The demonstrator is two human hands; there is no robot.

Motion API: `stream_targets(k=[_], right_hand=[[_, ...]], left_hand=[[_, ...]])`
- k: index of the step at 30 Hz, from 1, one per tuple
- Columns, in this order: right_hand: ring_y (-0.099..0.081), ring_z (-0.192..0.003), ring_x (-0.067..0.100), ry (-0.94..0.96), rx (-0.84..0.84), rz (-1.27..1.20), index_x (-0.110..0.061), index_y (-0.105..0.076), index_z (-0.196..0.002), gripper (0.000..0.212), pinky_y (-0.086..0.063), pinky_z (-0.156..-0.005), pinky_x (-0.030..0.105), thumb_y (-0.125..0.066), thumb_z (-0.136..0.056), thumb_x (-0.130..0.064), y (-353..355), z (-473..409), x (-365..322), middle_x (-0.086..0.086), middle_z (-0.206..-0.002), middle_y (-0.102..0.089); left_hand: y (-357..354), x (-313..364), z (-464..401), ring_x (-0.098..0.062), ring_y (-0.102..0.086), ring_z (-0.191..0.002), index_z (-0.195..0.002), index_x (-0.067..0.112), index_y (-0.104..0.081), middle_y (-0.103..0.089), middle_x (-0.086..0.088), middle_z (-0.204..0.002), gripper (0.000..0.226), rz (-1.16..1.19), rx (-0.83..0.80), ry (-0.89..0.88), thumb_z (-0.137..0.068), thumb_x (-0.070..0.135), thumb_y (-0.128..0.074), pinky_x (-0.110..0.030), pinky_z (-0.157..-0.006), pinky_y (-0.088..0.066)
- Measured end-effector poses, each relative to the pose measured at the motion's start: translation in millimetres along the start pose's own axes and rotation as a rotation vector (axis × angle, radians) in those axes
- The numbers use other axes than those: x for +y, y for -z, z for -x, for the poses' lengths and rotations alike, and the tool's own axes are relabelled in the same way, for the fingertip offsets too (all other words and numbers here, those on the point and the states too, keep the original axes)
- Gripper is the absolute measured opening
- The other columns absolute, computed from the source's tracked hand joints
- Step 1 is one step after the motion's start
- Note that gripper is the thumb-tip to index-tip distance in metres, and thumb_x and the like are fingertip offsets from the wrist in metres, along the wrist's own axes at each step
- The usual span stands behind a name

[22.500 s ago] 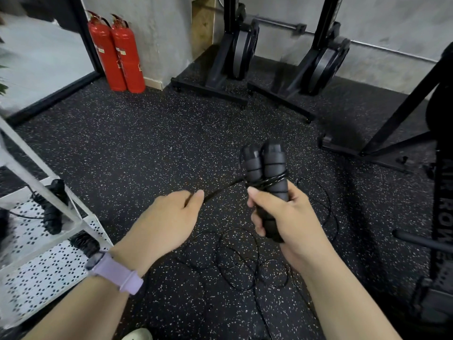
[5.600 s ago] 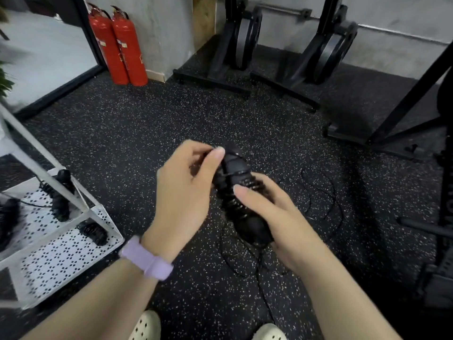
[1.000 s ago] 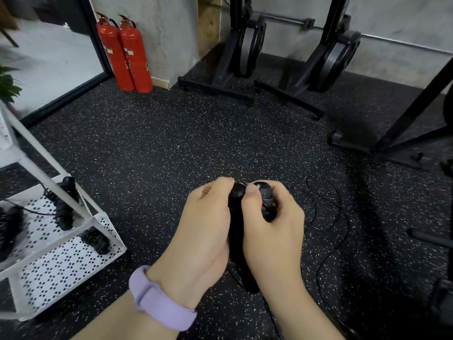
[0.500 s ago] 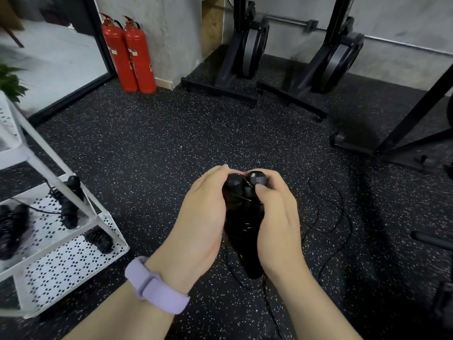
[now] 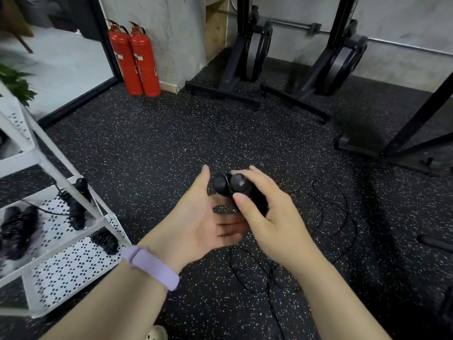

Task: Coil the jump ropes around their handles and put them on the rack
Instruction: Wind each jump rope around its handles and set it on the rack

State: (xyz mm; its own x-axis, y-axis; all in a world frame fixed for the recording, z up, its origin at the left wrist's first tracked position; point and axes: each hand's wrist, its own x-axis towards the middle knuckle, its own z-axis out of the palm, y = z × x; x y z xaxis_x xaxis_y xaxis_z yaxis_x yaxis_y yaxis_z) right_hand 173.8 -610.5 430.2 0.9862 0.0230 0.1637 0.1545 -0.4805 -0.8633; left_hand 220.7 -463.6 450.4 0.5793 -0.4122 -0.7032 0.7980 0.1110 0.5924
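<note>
Speckled black rubber floor fills my view, with two red fire extinguishers against the grey wall. My right hand curls over the coiled jump rope, thumb and fingers clamped round its two paired handles, end caps facing me. My left hand lies flat and loose beneath, palm up, fingers straight under the bundle. Loose black cord trails on the floor just right of my hands. At left, the white perforated rack carries three wound ropes on its shelves.
</note>
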Motion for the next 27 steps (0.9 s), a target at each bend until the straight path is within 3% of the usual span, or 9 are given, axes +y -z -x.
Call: stream_targets(k=[2,8,10,14,17,20,22,25,27], right_hand=[[-0.025,-0.15,-0.009,0.022,-0.022,-0.064,-0.034,-0.066,-0.129,0.036,-0.021,-0.114,0.01,-0.063,-0.098,-0.017,3,-1,4,-0.029,-0.141,-0.057],[-0.049,-0.142,0.022,0.099,0.123,-0.479,-0.013,-0.076,-0.109,0.04,-0.036,-0.118,0.052,-0.054,-0.076,-0.022,10,0,7,0.002,-0.146,-0.06],[-0.051,-0.141,0.016,0.005,0.225,-0.567,-0.02,-0.073,-0.119,0.04,-0.035,-0.12,0.051,-0.054,-0.085,-0.019,11,-2,6,-0.003,-0.146,-0.06],[-0.066,-0.121,0.01,-0.373,0.196,-0.673,-0.044,-0.065,-0.128,0.04,-0.05,-0.108,0.048,-0.062,-0.088,-0.051,12,-4,4,-0.015,-0.13,-0.07],[-0.074,-0.107,0.021,-0.486,0.126,-0.734,-0.032,-0.067,-0.127,0.035,-0.058,-0.087,0.041,-0.069,-0.093,-0.041,12,-4,1,0.001,-0.118,-0.077],[-0.073,-0.11,0.024,-0.468,0.221,-0.798,-0.023,-0.066,-0.129,0.042,-0.059,-0.094,0.043,-0.072,-0.088,-0.033,14,-5,0,0.006,-0.121,-0.076],[-0.073,-0.11,0.023,-0.46,0.282,-0.796,-0.024,-0.065,-0.128,0.036,-0.059,-0.097,0.044,-0.071,-0.093,-0.027,17,-7,2,0.005,-0.122,-0.075],[-0.074,-0.108,0.021,-0.45,0.292,-0.787,-0.027,-0.061,-0.131,0.04,-0.061,-0.092,0.042,-0.072,-0.093,-0.023,20,-7,5,0.002,-0.122,-0.075],[-0.075,-0.106,0.02,-0.422,0.289,-0.777,-0.031,-0.06,-0.131,0.045,-0.062,-0.084,0.037,-0.075,-0.09,-0.022,19,-6,5,0.0,-0.121,-0.075]], left_hand=[[0,3,1,-0.029,-0.072,-0.083,-0.128,0.009,-0.065,-0.076,-0.015,-0.101,0.076,0.054,-0.051,-0.021,-0.092,0.075,-0.046,-0.044,-0.09,-0.054],[-3,2,4,-0.029,-0.068,-0.083,-0.131,0.004,-0.06,-0.072,-0.026,-0.112,0.046,0.026,-0.027,-0.203,-0.094,0.028,-0.069,-0.037,-0.071,-0.059],[-5,-1,5,-0.029,-0.069,-0.083,-0.127,0.007,-0.057,-0.072,-0.022,-0.109,0.038,-0.069,-0.042,-0.26,-0.094,0.021,-0.068,-0.037,-0.073,-0.06],[-7,-6,10,-0.04,-0.073,-0.1,-0.121,0.016,-0.054,-0.076,-0.019,-0.106,0.03,-0.324,-0.022,-0.406,-0.095,0.01,-0.067,-0.051,-0.091,-0.06],[-6,-6,11,-0.04,-0.071,-0.103,-0.12,0.02,-0.055,-0.076,-0.019,-0.105,0.026,-0.39,-0.042,-0.425,-0.097,0.011,-0.063,-0.058,-0.095,-0.056],[0,-7,7,-0.019,-0.073,-0.103,-0.124,0.044,-0.057,-0.077,0.007,-0.107,0.024,-0.582,0.05,-0.502,-0.101,0.04,-0.058,-0.05,-0.101,-0.052],[4,-7,3,-0.008,-0.071,-0.09,-0.128,0.049,-0.053,-0.072,0.017,-0.101,0.026,-0.677,0.212,-0.63,-0.102,0.048,-0.051,-0.04,-0.091,-0.056],[10,-7,-7,-0.01,-0.059,-0.057,-0.121,0.035,-0.057,-0.063,0.009,-0.064,0.017,-0.499,0.359,-0.758,-0.106,0.032,-0.051,-0.03,-0.066,-0.057],[10,-7,-10,-0.011,-0.051,-0.054,-0.113,0.034,-0.061,-0.052,0.009,-0.053,0.013,-0.461,0.389,-0.763,-0.106,0.029,-0.052,-0.024,-0.057,-0.052]])
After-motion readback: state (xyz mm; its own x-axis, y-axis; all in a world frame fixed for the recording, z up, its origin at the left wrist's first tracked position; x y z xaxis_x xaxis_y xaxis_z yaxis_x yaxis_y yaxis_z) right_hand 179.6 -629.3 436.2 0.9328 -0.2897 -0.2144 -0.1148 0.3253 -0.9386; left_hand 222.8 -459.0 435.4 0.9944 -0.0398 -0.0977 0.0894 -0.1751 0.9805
